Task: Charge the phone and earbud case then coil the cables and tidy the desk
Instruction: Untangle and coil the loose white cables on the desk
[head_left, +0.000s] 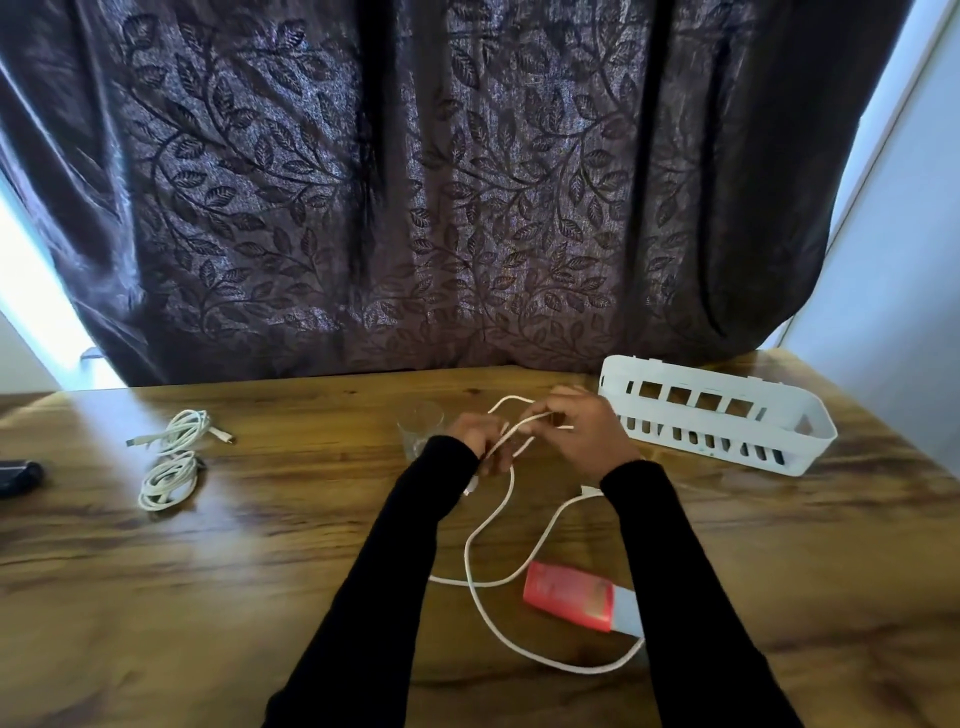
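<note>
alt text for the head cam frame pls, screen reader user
Both hands, left hand and right hand, hold a white cable above a wooden desk, its loose length trailing past a red tube. Two coiled cables lie left, a white basket right.

Both arms reach forward in long black sleeves, the forearms drawing closer together toward the wrists. The left hand (475, 439) sits a little lower and nearer than the right, its fingers curled and pinching a white cable (493, 525). The right hand (584, 434), just beside it and slightly farther forward, shows its back to the camera, fingers bent round the same cable. The two hands are close together, almost touching.
</note>
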